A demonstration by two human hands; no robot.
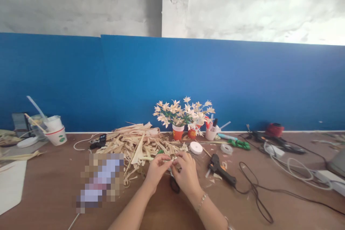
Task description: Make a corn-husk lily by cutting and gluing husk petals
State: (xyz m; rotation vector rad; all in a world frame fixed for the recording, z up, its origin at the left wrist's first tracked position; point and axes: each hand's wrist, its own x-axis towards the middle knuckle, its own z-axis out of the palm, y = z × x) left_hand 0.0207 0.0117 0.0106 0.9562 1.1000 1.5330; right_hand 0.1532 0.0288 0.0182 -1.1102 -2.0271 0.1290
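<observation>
My left hand (157,171) and my right hand (185,172) meet above the table, fingertips pinched close together. What they pinch is small and mostly hidden by the fingers; I cannot make it out. A pale strip (146,158) and a bit of green (160,152) show just beyond my left hand. Under my right hand lies a pair of scissors (174,185) with black handles. Behind both hands spreads a heap of dry, straw-coloured husks (134,140). To the right rests a black glue gun (221,172) with its cord.
Husk flowers stand in red paper cups (177,133) by the blue partition (129,79). Nearby are a white cup of pens (211,134), a white ribbon roll (196,147) and a tape roll (226,148). Cables (269,188) cross the right side; a paper cup (56,136) stands left.
</observation>
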